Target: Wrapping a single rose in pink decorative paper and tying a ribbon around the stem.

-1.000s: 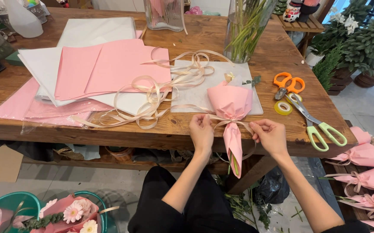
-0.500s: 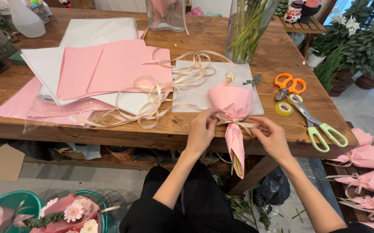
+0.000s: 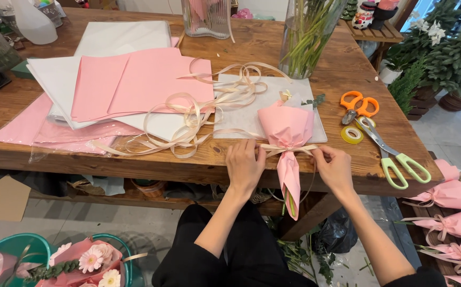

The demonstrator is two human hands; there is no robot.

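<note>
A small bouquet wrapped in pink paper (image 3: 288,139) lies across the front edge of the wooden table (image 3: 347,79), its narrow stem end hanging over the edge. A cream ribbon (image 3: 289,148) is tied around its neck. My left hand (image 3: 245,165) pinches the ribbon end on the left of the wrap. My right hand (image 3: 332,166) pinches the ribbon end on the right. Loose coils of the same ribbon (image 3: 198,114) trail leftwards over the table.
Pink paper sheets (image 3: 134,85) and white sheets (image 3: 55,85) are stacked at left. Orange scissors (image 3: 358,103), green scissors (image 3: 395,157) and a tape roll (image 3: 351,135) lie at right. A glass vase of stems (image 3: 309,37) stands behind. Finished pink bouquets (image 3: 453,212) lie at lower right.
Both hands have drawn apart along the ribbon, pulling its ends out sideways from the bouquet's neck. The bouquet has stayed in place.
</note>
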